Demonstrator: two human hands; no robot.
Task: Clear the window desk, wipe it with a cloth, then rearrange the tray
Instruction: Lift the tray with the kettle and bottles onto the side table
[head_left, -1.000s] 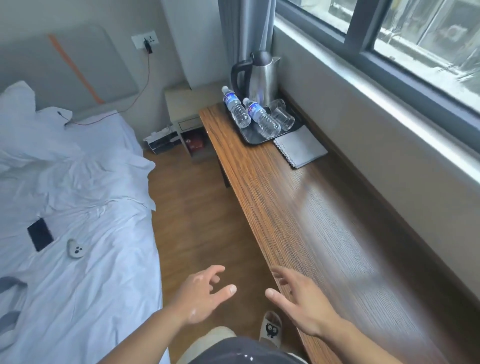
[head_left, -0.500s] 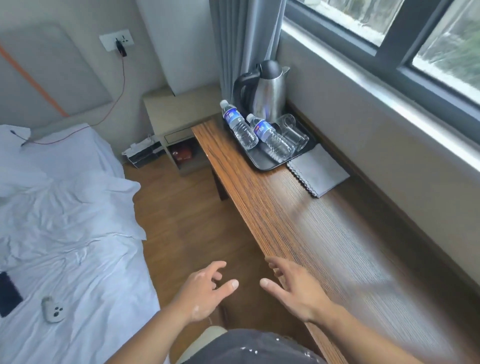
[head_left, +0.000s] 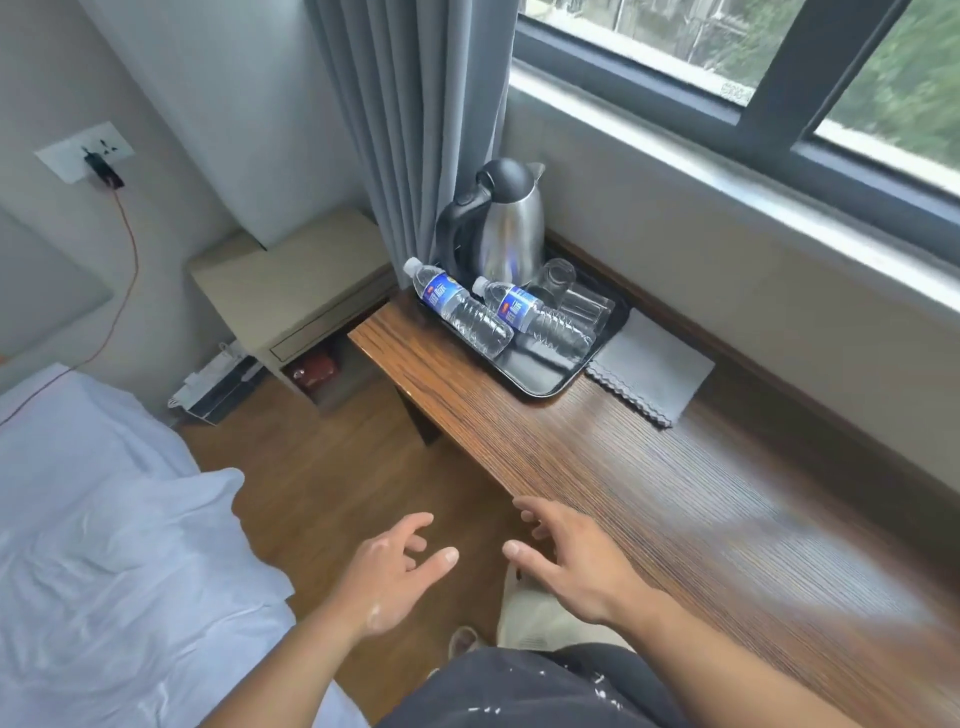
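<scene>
Both hands are empty: left hand (head_left: 387, 577) over the floor, right hand (head_left: 576, 566) at the near edge of the desk (head_left: 675, 493), each grip relaxed and open with fingers spread, nothing held. The tray (head_left: 540, 387) sits at the far end of the desk, under the window, well apart from your hands. The cloth (head_left: 652, 366) lies flat just beside it on the window side; I can't tell whether its edge is tucked under the tray. My read is you're at the clearing step, so close the distance first and don't reach from here. Take the tray by two opposite rims, one hand each, thumbs over the lip, and lift it level. The two water bottles (head_left: 462, 314) lie on their sides and will likely roll on any tilt. The glasses (head_left: 587, 306) also seem to be lying down. The kettle (head_left: 506, 228) stands upright at the back and looks top-heavy. The curtain (head_left: 415, 130) hangs right against its handle, so draw the tray toward you before you raise it. No cord is visible on the kettle; check before you pull. The nightstand (head_left: 291, 280) beside the desk end looks the firmest spot to park it; the bed (head_left: 104, 519) is soft and risks a spill. Leave the cloth where it is; you need it next.
</scene>
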